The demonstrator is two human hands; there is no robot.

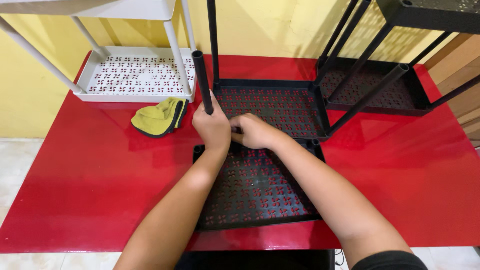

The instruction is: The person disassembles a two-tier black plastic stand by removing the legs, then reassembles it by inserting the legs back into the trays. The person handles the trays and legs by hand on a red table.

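L hand [214, 127]: closed round the lower end of a black tube [202, 82], held upright, a bit tilted, over the far-left corner of the near tray [260, 192].
R hand [254, 131]: fingers curled at the near tray's far edge, just right of the L hand; what it grips is hidden, can't tell.
Near tray: black, perforated, flat on the red table [75, 190], near centre, between both forearms.
Mid tray [272, 107]: black, just beyond the near one, posts already standing at its corners.
Black rack [400, 75]: far right, looks built, trays joined by posts.
White rack [135, 70]: far left, looks built too.
Cloth [160, 117]: yellow-green, folded, left of the hands, apart from them.
Progress (judgmt): near tray has no post seated yet; empty socket visible at its far-right corner; the tube in hand isn't in its socket.
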